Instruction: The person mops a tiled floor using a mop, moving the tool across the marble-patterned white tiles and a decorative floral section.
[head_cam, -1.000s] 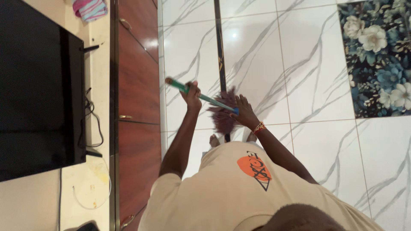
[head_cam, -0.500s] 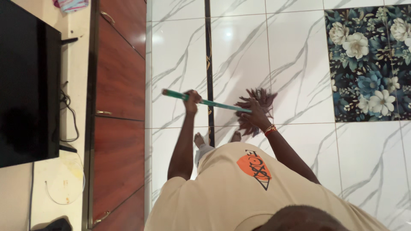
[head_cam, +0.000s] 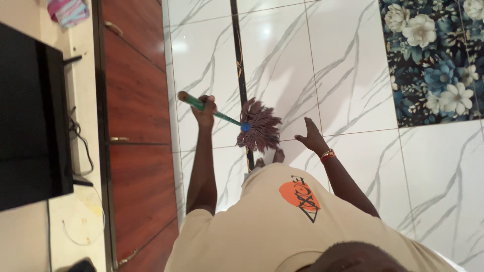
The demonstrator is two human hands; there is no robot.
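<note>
The left hand (head_cam: 204,112) is clenched around the green handle of a mop (head_cam: 214,112), whose reddish string head (head_cam: 259,132) rests on the white marble floor (head_cam: 353,166) just ahead of the person's feet. The right hand (head_cam: 312,137) hangs free with fingers spread, near the mop head but apart from it. A wooden cabinet (head_cam: 133,151) stands to the left.

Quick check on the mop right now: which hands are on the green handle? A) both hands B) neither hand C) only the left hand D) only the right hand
C: the left hand grips the green mop handle near its top, while the right hand hangs open, apart from it.
</note>
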